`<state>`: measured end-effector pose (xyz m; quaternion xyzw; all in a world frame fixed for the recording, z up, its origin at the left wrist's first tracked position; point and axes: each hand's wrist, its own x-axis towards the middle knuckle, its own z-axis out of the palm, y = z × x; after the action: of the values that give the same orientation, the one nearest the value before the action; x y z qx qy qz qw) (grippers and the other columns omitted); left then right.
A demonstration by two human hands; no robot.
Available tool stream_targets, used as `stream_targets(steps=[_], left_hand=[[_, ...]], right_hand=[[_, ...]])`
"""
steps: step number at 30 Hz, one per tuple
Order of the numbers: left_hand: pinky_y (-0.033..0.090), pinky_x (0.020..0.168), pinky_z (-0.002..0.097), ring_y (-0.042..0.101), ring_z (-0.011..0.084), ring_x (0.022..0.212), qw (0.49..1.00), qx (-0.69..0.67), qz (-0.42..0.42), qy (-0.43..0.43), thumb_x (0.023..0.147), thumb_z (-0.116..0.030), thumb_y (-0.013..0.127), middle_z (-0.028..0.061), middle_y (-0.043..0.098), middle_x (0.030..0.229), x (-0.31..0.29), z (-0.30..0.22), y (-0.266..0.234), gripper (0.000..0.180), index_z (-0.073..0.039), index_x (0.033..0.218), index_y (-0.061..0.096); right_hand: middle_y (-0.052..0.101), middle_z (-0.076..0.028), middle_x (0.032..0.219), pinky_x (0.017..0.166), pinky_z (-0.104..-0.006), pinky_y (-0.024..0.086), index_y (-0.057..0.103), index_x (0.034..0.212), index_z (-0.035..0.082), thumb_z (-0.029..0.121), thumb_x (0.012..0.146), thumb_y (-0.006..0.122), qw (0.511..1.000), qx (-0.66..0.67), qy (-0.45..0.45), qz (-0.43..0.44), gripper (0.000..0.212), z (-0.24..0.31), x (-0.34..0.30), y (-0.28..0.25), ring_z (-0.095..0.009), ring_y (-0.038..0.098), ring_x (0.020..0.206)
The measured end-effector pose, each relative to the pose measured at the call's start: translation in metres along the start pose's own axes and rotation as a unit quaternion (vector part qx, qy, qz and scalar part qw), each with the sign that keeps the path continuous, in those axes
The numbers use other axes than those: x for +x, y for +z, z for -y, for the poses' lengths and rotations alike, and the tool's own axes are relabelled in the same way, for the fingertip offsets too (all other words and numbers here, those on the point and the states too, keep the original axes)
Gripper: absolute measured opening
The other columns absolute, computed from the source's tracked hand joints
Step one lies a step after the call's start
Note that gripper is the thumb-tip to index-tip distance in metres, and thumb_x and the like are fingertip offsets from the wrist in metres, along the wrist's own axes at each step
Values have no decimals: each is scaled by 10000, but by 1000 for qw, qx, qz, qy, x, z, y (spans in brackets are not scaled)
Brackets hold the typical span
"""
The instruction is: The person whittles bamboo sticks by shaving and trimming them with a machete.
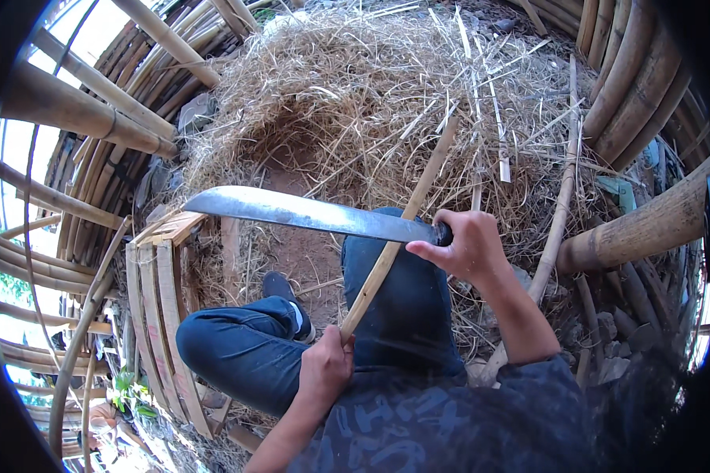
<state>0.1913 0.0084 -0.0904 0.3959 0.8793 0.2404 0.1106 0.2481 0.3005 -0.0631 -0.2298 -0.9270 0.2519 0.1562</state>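
My right hand (pixel 469 246) is closed round the dark handle of a machete (pixel 308 214), with the thumb stretched along the base of the blade. The broad steel blade points left across my lap, its tip near a wooden crate. Low in the middle, my left hand (pixel 326 364) grips the lower end of a bamboo strip (pixel 368 290). That strip slants up and to the right, over my bent knee and onto the straw. The blade crosses over the strip just left of my right hand; whether the two touch I cannot tell.
A slatted wooden crate (pixel 156 315) stands at my left. Dry straw (pixel 347 87) is heaped ahead, with pale split strips (pixel 497 126) on it. Bamboo poles (pixel 95 118) line the left, and a thick pole (pixel 639 225) juts in from the right. Stones (pixel 607 327) lie at lower right.
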Motion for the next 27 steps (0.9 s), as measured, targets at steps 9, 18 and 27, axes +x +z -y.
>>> stream_targets(steps=[9, 18, 27], left_hand=[[476, 482, 476, 608, 399, 570, 1000, -19, -15, 2, 898, -122, 601, 197, 569, 636, -2, -4, -2, 202, -15, 864, 434], [485, 499, 465, 614, 399, 594, 999, -43, -26, -13, 908, -120, 586, 200, 581, 655, -11, -3, -7, 173, -22, 886, 445], [479, 508, 501, 610, 416, 585, 995, -94, 9, -26, 923, -152, 558, 213, 591, 637, -13, -2, -7, 179, -25, 902, 434]], right_hand=[[562, -123, 503, 508, -379, 495, 586, 598, 54, 810, 669, 595, 992, -51, -100, -59, 759, -14, 22, 1, -289, 617, 487], [570, -121, 532, 514, -359, 464, 618, 641, 46, 736, 804, 535, 977, -60, 166, -118, 713, -83, 64, -40, -272, 579, 489], [433, 37, 479, 340, -208, 326, 497, 639, 100, 659, 883, 513, 931, 219, 232, -176, 610, -178, 2, -22, -58, 439, 375]])
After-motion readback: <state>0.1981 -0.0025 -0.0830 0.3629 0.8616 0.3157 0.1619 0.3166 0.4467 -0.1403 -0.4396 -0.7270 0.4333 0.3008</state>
